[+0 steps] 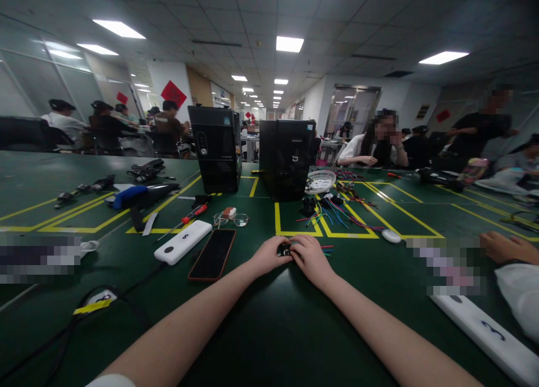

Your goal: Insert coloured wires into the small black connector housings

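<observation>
Both hands meet over the green table, closed around a small black part [285, 249] with a light glint on it. My left hand [266, 256] pinches it from the left, and my right hand [310, 258] has its fingers curled on the other side. Fingers cover most of the part, so its exact kind is hidden. Thin red, blue and green wires [327, 250] stick out past the right hand; I cannot tell whether they join the part. Beyond that hand lie black pieces with coloured wires [330, 212].
Two black computer towers [215, 151] stand ahead. To my left are a phone [213, 255], a white power strip [183, 242], eyeglasses [240, 220] and a screwdriver [185, 218]. A white basket [321, 181] sits behind the wires. At right, a co-worker's hand [507, 247] is near another power strip [488, 333].
</observation>
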A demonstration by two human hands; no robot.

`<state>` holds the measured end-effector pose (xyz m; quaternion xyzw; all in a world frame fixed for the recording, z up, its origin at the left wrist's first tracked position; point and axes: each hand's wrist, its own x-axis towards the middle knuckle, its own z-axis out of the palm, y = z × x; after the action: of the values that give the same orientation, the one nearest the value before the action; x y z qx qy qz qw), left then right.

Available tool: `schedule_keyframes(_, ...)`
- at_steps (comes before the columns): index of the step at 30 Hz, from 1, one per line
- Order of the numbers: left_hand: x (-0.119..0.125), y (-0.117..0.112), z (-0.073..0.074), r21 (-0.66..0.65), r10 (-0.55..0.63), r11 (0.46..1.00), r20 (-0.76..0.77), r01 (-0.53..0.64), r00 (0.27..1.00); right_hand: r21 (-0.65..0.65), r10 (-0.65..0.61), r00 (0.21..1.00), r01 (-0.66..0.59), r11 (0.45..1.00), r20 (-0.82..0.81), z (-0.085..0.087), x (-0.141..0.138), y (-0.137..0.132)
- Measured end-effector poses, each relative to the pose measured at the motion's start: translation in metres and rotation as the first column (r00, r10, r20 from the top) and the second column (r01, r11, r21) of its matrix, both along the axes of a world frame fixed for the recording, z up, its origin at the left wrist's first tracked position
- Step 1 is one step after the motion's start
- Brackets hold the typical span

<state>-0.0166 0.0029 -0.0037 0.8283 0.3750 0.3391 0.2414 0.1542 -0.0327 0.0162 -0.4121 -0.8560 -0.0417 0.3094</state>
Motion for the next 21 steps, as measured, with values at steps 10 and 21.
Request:
schedule_keyframes(10, -0.001, -0.001, 0.002, 0.018, -0.022, 1.000, -0.019, 0.022, 1.000, -0.010, -0.069, 0.990, 0.068, 0.998, -0.126, 0.009, 0.002, -0.002)
schedule_keyframes(21, -0.002, 0.002, -0.001, 0.019, -0.031, 0.999, -0.027, 0.032, 0.999, -0.231, 0.181, 0.962, -0.132, 0.964, 0.205, 0.022, -0.004, -0.019)
